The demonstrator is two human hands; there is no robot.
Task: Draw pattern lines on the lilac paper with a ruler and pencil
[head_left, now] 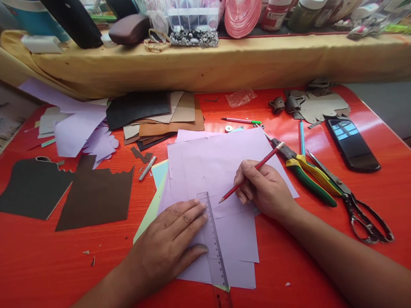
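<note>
Lilac paper sheets (231, 244) lie stacked on the red table, with faint lines on the upper ones. My left hand (176, 235) lies flat, its fingers stretched out over the left edge of a clear plastic ruler (215, 244). The ruler runs slightly slanted down the paper, past its lower edge. My right hand (261, 186) is closed around a red pencil (253, 174), just right of the ruler. The pencil tilts with its point down to the left, close to the paper; whether it touches, I cannot tell.
Pliers (308, 175), scissors (349, 196) and a phone (353, 143) lie to the right. Leather pieces (138, 111) are piled behind the paper, with brown leather (99, 199) and lilac paper scraps (77, 132) at left. A cloth-covered shelf (205, 64) crosses the back.
</note>
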